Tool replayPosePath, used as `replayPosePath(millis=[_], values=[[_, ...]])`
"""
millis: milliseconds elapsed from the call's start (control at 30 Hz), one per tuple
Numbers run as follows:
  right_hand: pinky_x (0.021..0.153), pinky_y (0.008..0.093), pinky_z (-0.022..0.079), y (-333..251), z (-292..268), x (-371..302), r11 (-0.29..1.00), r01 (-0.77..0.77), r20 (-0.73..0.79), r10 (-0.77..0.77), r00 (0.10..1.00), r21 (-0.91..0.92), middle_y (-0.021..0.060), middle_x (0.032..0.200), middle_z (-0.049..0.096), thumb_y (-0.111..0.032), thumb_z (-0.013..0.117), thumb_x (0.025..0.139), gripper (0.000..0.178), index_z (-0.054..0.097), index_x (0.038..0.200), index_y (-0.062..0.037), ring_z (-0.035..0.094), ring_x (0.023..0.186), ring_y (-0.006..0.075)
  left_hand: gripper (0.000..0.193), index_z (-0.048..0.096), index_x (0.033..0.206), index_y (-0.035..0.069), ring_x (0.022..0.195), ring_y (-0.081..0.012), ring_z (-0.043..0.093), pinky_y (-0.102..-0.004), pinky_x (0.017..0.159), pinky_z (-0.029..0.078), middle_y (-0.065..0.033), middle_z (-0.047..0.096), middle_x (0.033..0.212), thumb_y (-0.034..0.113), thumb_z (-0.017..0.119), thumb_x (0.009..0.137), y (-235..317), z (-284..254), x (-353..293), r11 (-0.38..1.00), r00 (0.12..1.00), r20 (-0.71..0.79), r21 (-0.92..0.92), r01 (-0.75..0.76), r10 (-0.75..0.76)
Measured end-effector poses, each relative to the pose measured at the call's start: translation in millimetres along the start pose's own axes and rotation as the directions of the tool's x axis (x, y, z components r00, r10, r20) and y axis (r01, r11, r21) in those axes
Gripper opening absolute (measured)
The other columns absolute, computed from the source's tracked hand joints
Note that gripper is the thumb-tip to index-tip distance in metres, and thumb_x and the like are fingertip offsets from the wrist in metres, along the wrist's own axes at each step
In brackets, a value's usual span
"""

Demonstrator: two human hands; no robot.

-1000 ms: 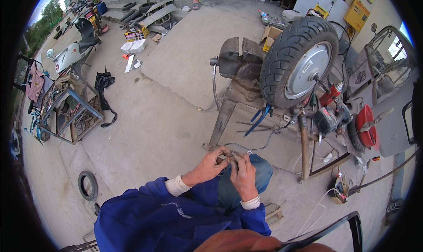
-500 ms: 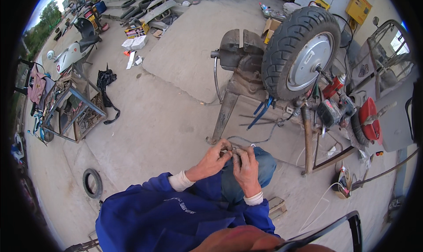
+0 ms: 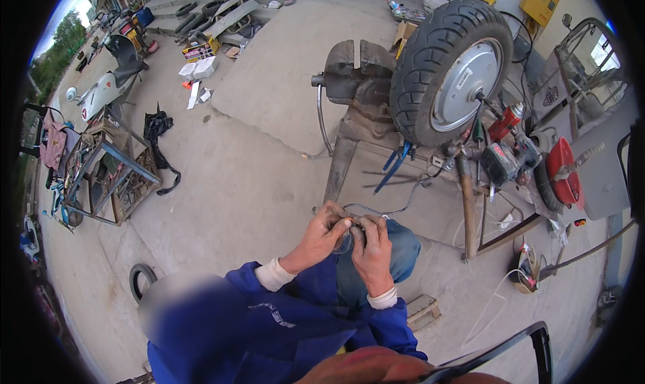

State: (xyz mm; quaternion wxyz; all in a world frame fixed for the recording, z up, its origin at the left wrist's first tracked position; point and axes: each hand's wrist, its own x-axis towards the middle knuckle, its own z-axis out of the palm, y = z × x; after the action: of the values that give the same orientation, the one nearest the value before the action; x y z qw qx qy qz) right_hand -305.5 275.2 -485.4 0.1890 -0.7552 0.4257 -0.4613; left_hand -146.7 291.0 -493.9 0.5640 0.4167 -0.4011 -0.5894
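Observation:
My left hand (image 3: 320, 235) and my right hand (image 3: 373, 253) meet above my knee, thumbs and fingertips pinched together. What they pinch is small and mostly hidden by the fingers. A thin, pale, see-through loop or strand shows just below the left fingertips. From the workstand a dark cable (image 3: 407, 209) curves down to the far side of my hands; whether its end lies in my fingers I cannot make out. Beyond them a wheel (image 3: 470, 81) with a thick black tyre and silver hub stands upright beside a bench vise (image 3: 359, 71).
Blue-handled pliers (image 3: 393, 165) hang under the wheel. A cordless power tool (image 3: 500, 162), a red can (image 3: 506, 120) and a red bowl (image 3: 566, 172) sit right of it. A metal rack of parts (image 3: 111, 172) stands left, with a loose tyre (image 3: 140, 282) nearer me.
My hands stay together but the fingers have shifted, and a pale loop now shows below them. The view has tilted slightly, so the surroundings sit a little higher and further left.

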Motion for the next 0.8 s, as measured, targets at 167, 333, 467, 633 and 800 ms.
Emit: replayPosePath(millis=[167,333,467,633,800], values=[[0.072,0.0418,0.059,1,0,5,1.000,0.011,-0.077,-0.011,0.997,0.000,0.0172,0.109,0.068,0.002,0.076,0.093,0.021,0.068,0.112,-0.0017,0.072,0.088,0.0358,0.017,0.050,0.112,0.005,0.059,-0.0038,0.048,-0.0227,0.051,0.038,-0.0002,0.056,0.079,0.012,0.065,0.111,6,10,3,0.998,0.998,-0.026,0.025,-0.057,0.058],[0.070,0.0413,0.059,-4,-5,7,1.000,0.014,-0.084,-0.014,0.996,-0.008,0.0166,0.105,0.069,0.004,0.076,0.093,0.018,0.068,0.108,-0.0014,0.072,0.085,0.0356,0.019,0.050,0.108,0.004,0.058,-0.0032,0.048,-0.0225,0.051,0.038,0.0014,0.055,0.074,0.014,0.066,0.111,1,11,4,0.987,0.991,-0.028,0.094,-0.128,0.131],[0.070,0.0410,0.058,-4,-7,8,0.998,0.057,-0.095,-0.061,0.994,-0.039,0.0158,0.105,0.069,0.004,0.076,0.092,0.018,0.067,0.108,-0.0011,0.071,0.084,0.0353,0.020,0.050,0.107,0.004,0.056,-0.0031,0.047,-0.0229,0.050,0.037,0.0026,0.053,0.070,0.015,0.066,0.111,-4,13,3,0.969,0.977,-0.041,0.136,-0.204,0.211],[0.069,0.0418,0.058,-9,-6,6,0.999,0.036,-0.112,-0.038,0.993,-0.018,0.0167,0.103,0.069,0.005,0.076,0.092,0.020,0.065,0.109,-0.0007,0.071,0.084,0.0367,0.021,0.052,0.106,0.004,0.059,-0.0044,0.046,-0.0248,0.052,0.038,0.0012,0.056,0.070,0.018,0.066,0.111,-11,7,-2,0.930,0.966,-0.042,0.284,-0.232,0.254],[0.069,0.0419,0.058,-8,-5,9,0.999,0.040,-0.133,-0.042,0.990,-0.021,0.0168,0.101,0.069,0.005,0.076,0.092,0.022,0.064,0.110,-0.0004,0.071,0.083,0.0372,0.020,0.054,0.110,0.003,0.063,-0.0062,0.052,-0.0268,0.055,0.042,-0.0010,0.059,0.074,0.019,0.067,0.111,-9,5,1,0.920,0.969,-0.024,0.320,-0.226,0.246]])
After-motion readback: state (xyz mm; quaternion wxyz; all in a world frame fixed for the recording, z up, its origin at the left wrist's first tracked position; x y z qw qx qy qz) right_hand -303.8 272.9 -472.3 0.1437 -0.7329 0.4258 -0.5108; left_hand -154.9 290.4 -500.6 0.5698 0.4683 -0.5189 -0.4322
